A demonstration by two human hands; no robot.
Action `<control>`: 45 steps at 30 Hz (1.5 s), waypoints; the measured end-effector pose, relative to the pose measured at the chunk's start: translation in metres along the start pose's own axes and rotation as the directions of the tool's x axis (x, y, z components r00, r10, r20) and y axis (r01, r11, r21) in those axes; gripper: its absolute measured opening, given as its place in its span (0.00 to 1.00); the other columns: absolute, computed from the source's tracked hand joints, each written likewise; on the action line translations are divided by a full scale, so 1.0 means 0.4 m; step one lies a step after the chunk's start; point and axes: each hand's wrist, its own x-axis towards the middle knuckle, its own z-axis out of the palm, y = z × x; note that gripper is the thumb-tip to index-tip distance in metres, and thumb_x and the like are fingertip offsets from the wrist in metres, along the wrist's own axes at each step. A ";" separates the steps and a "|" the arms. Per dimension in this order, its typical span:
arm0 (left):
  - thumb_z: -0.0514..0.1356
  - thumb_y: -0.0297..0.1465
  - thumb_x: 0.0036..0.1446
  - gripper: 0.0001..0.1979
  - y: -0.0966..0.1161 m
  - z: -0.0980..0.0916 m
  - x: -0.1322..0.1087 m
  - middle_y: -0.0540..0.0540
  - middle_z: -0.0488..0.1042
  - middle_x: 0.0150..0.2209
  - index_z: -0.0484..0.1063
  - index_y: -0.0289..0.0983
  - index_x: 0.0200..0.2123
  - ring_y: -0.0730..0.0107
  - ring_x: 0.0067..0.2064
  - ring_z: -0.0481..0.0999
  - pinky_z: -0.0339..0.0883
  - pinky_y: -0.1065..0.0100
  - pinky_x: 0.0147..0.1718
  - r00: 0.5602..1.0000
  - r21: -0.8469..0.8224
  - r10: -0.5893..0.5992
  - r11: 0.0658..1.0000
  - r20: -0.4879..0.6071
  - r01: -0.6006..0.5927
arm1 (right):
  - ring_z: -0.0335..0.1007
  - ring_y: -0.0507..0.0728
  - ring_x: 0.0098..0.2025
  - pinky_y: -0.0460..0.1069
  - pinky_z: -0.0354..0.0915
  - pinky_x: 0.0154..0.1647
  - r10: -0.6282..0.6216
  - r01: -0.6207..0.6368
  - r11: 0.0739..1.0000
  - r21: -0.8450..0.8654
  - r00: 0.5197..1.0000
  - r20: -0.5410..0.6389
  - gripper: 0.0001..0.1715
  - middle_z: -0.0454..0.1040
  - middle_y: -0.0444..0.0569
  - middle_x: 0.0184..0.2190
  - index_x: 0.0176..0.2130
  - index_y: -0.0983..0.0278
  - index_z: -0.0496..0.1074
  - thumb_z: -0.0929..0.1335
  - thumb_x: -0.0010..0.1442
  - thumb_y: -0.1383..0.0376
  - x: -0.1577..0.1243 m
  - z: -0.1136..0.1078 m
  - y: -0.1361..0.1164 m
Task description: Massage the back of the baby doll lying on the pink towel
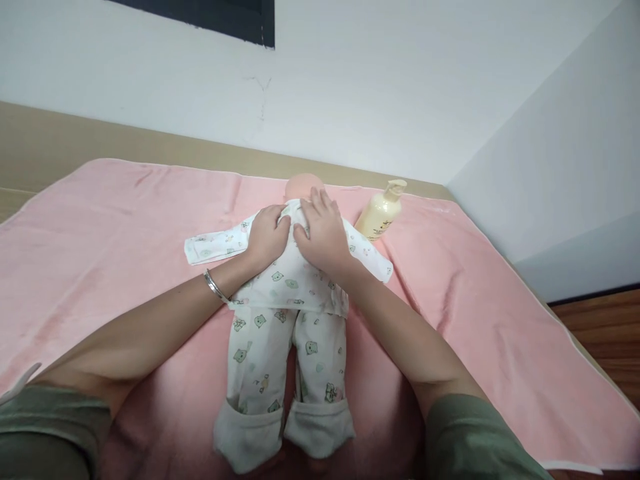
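Note:
A baby doll (pixel 303 185) lies stretched out on a pink blanket, its head at the far end. It wears a white pyjama top (pixel 295 283) and matching pants (pixel 263 360), both printed with small green animals, the pant cuffs turned up. My left hand (pixel 269 235) rests on the upper left of the top, by the shoulder. Flat on the upper right lies my right hand (pixel 323 233), its fingertips reaching the doll's neck or head. Both hands have their fingers extended and grasp nothing. The doll's face is not visible, and its sleeves spread to both sides.
A cream pump bottle (pixel 381 212) stands tilted on the pink blanket (pixel 150 220), right of the doll's shoulder. Behind the blanket runs a beige edge (pixel 200 147) along a white wall (pixel 350 87). A brown wooden surface (pixel 600 333) shows at the right.

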 end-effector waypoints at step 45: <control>0.51 0.41 0.65 0.21 0.468 0.155 0.152 0.39 0.77 0.39 0.70 0.35 0.54 0.58 0.51 0.79 0.73 0.64 0.54 0.830 -0.838 -0.181 0.049 0.528 0.544 | 0.53 0.68 0.75 0.69 0.45 0.77 0.162 -0.160 0.986 0.045 0.985 -0.062 0.30 0.64 0.58 0.70 0.62 0.65 0.68 0.54 0.74 0.54 0.058 -0.320 0.266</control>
